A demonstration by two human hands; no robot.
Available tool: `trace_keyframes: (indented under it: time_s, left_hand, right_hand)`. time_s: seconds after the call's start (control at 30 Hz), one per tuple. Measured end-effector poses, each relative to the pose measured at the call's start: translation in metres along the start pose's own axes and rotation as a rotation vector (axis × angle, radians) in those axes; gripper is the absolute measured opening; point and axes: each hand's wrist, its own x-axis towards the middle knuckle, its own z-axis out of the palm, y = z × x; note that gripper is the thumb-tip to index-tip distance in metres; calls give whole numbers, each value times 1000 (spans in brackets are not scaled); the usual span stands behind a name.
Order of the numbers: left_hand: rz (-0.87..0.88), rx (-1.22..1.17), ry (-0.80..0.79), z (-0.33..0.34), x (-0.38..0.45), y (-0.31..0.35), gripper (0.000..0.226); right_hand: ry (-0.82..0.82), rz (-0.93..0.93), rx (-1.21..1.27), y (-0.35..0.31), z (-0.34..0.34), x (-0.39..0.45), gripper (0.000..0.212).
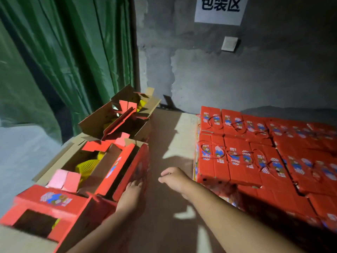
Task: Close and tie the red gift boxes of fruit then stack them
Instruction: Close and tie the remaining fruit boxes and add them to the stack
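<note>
1. Open gift box (102,167) at left, flaps up, yellow-netted fruit (87,166) inside.
2. Left hand (131,194) flat against its side wall; right hand (173,178) loosely curled, empty.
3. Probably heavy, cardboard stiff; best gripped low on both sides.
4. Tied stack (255,152) at right.

Three open red gift boxes (102,167) stand in a row on the left, their flaps up: one far (124,115), one in the middle and one nearest the camera (45,207). Yellow fruit wrappers (87,166) show inside them, too hidden to count. On the right lies one stack of closed, tied red boxes (255,157); its top layer runs out of view, so its number cannot be told. Two hands show, a left hand (131,194) and a right hand (175,178). One white sign (220,10) and one wall switch (229,43) hang on the wall.
</note>
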Motion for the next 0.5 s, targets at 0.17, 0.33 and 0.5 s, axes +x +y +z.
trace_keyframes:
  time_s: [0.17, 0.33, 0.5]
  left_hand:
    - [-142, 54, 25, -15, -55, -25, 55]
    - [-217, -90, 127, -7, -116, -27, 23]
    - [-249, -62, 73, 0, -136, -16, 14]
  right_hand:
    - [-150, 3, 21, 3, 76, -23, 40]
    - [-225, 28, 116, 8, 123, -42, 42]
    - [-219, 54, 189, 22, 135, -54, 46]
